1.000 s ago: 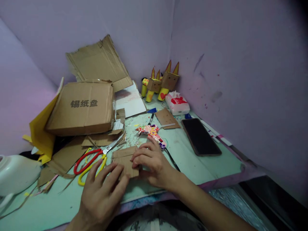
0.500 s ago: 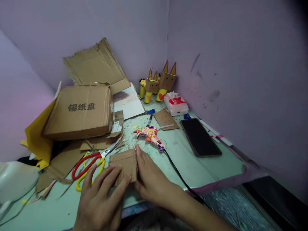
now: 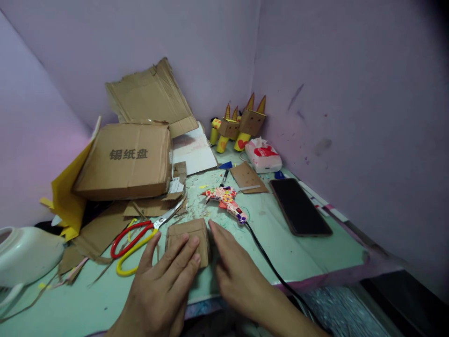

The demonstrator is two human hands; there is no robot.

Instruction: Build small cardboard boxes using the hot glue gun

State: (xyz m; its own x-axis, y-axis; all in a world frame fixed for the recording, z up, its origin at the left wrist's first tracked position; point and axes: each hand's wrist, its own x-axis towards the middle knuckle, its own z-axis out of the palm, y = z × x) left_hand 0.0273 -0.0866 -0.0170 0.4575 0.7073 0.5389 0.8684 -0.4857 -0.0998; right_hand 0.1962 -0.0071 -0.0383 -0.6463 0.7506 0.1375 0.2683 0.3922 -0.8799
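Note:
A small cardboard box (image 3: 187,229) sits near the table's front edge. My left hand (image 3: 163,276) lies over it with the fingers stretched out, their tips resting on its top face. Just right of the box, my right hand (image 3: 235,264) stands on its side with extended fingers, a narrow gap showing between it and the box. Scissors (image 3: 135,241) with red and yellow handles lie to the left, blades pointing away. Beyond the box is a flower-patterned hot glue gun (image 3: 226,202), its nozzle facing left and its black cord running to the front edge.
A large cardboard box (image 3: 126,161) leans at the back left among cardboard scraps (image 3: 101,229). A white container (image 3: 30,257) lies at far left. To the right are a phone (image 3: 300,206) and a tissue pack (image 3: 263,154); cardboard animal figures (image 3: 252,121) stand in the corner.
My right hand has come away from the box's right side. My left fingers have shifted farther over its top. The whole view has swung slightly left.

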